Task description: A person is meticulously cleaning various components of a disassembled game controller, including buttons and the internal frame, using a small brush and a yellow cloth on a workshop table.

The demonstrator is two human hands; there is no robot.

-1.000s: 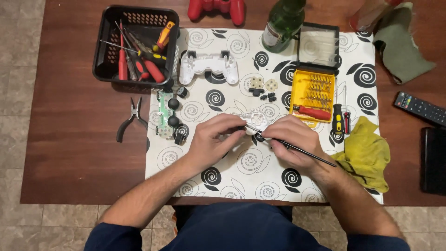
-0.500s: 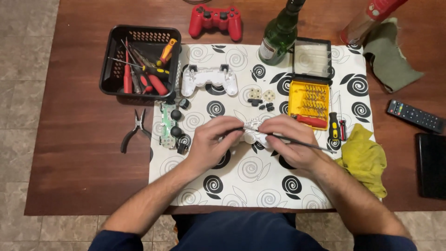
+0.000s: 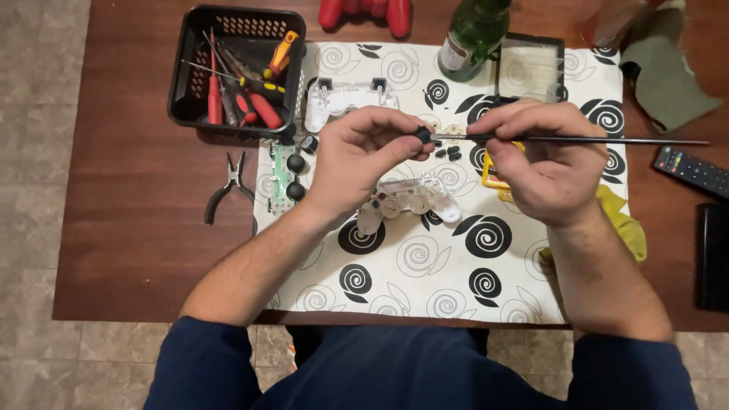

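My left hand is raised above the mat and pinches a small black part between thumb and fingers. My right hand holds a long thin dark brush level, its tip touching that black part. Below the hands a clear controller shell half lies on the white spiral-patterned mat. A second clear shell half lies farther back. A green circuit board with black thumbsticks sits at the mat's left edge.
A black basket of screwdrivers stands at the back left, pliers beside the mat. A green bottle, red controller, yellow bit case, yellow cloth, green cloth and remote surround the mat.
Both hands have lifted off the clear shell, which now lies on the mat. The left hand now holds a small black part up and the brush tip is on it.
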